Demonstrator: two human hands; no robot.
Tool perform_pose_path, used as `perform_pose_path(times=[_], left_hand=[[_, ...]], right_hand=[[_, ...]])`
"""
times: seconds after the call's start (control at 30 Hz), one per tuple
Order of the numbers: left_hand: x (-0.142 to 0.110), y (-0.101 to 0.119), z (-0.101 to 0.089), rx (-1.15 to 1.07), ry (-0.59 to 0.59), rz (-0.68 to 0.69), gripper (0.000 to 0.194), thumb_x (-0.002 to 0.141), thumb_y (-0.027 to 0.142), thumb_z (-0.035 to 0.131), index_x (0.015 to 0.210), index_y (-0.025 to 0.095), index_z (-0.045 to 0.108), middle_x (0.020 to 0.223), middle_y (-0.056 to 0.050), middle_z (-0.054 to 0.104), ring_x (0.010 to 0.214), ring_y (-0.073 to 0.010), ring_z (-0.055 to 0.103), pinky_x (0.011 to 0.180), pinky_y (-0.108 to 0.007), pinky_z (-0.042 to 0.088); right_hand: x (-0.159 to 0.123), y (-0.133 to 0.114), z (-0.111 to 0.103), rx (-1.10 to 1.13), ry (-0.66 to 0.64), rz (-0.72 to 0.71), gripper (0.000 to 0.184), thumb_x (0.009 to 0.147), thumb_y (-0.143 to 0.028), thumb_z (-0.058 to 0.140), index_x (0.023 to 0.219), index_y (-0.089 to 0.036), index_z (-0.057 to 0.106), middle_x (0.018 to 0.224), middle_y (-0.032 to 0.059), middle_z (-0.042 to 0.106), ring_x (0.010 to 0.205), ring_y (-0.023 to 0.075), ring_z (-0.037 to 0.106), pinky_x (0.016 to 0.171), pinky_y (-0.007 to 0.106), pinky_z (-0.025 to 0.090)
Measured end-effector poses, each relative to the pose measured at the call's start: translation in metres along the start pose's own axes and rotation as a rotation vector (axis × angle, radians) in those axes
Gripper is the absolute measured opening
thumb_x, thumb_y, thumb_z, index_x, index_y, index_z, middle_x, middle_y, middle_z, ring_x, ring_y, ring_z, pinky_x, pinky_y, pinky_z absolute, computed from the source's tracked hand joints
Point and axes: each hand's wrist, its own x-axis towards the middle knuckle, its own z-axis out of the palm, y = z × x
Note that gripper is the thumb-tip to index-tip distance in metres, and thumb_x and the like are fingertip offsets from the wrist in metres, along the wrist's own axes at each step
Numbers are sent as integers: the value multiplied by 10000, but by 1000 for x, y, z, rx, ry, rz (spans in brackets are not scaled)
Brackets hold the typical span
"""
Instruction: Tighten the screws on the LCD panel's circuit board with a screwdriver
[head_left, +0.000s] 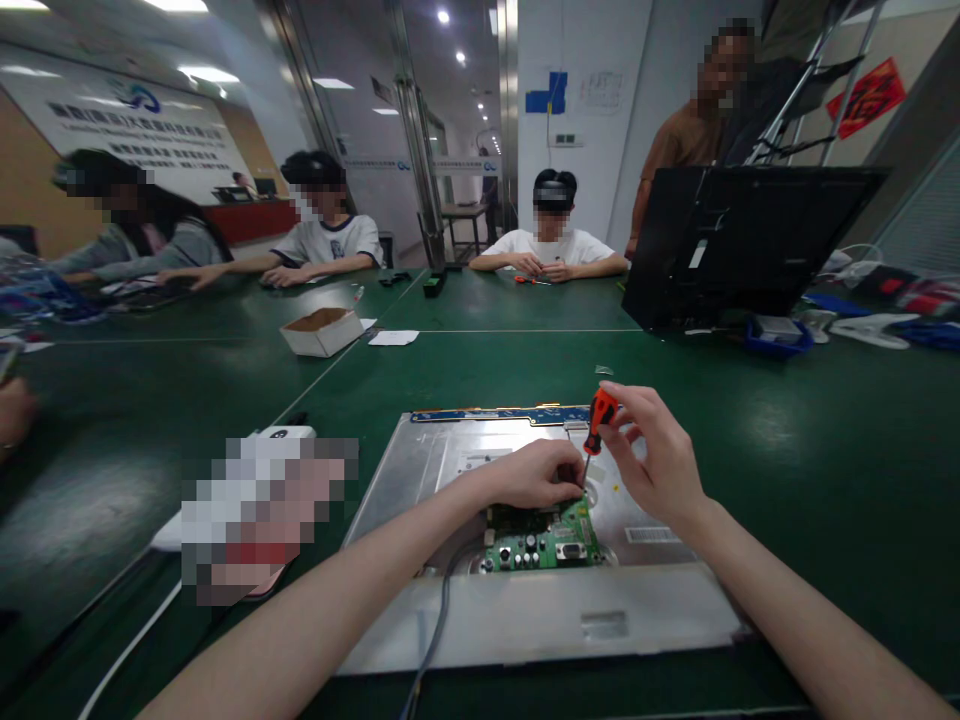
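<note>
While the right hand (660, 455) holds an orange-and-black screwdriver (602, 408) by its handle, thumb and fingers narrowed around it, the shaft points down toward the upper edge of a green circuit board (536, 552). Beside the tip, the left hand's (534, 474) fingers curl close together; whether they grip anything, I cannot tell. The board sits on a silver metal panel (660, 612).

Bright ceiling lights (208, 74), glare on green tabletop (765, 425), edges stretched and blurred
</note>
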Motion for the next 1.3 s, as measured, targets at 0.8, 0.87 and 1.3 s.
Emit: perform_pose_path(times=[0.8, 0.87, 1.3], left_hand=[[0, 1, -2, 26, -11, 14, 60, 814, 125, 662, 799, 157, 612, 748, 2, 600, 703, -150, 549, 655, -241, 409], [-1, 2, -2, 18, -9, 16, 72, 807, 112, 666, 791, 153, 609, 753, 0, 606, 707, -150, 552, 659, -241, 412], [0, 2, -2, 29, -26, -4, 69, 815, 111, 671, 805, 151, 616, 772, 2, 597, 708, -145, 546, 648, -235, 401]], right_hand=[[-1, 2, 1, 10, 33, -6, 360, 952, -224, 576, 1288, -298, 472, 1017, 29, 613, 645, 109, 618, 452, 202, 512], [0, 1, 1, 2, 18, -11, 380, 961, -200, 555, 1318, -308, 479, 1048, 34, 602, 642, 106, 613, 456, 209, 516], [-7, 6, 5, 15, 83, 71, 465, 881, -305, 672, 1262, -269, 408, 825, -19, 637, 536, 113, 596, 432, 203, 502]])
